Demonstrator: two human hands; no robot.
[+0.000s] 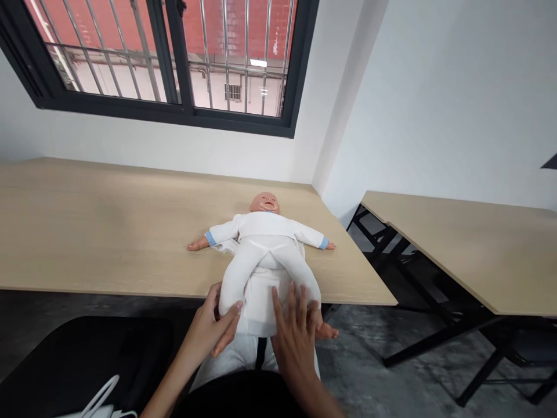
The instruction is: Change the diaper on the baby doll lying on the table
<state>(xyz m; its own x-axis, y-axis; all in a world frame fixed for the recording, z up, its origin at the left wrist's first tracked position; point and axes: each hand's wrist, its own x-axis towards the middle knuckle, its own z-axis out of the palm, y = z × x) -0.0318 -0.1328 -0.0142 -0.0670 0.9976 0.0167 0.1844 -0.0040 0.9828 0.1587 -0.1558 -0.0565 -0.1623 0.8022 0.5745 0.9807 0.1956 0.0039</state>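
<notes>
A baby doll (270, 244) in white clothes with blue cuffs lies on its back on the table, head toward the window and arms spread out. Its legs reach over the front edge toward me. My left hand (220, 319) is curled round the lower part of the leg on the left, thumb on top; a bare foot shows beside the thumb. On the other leg, my right hand (296, 325) lies flat with its fingers spread. Under and between the legs hangs white cloth (263, 296).
The light wood table (108, 226) stands against the wall below a barred window (183, 110). To the right is a second table (470, 244) with black legs, across a gap. A black chair (96, 354) with a white cable (102, 392) is at the lower left.
</notes>
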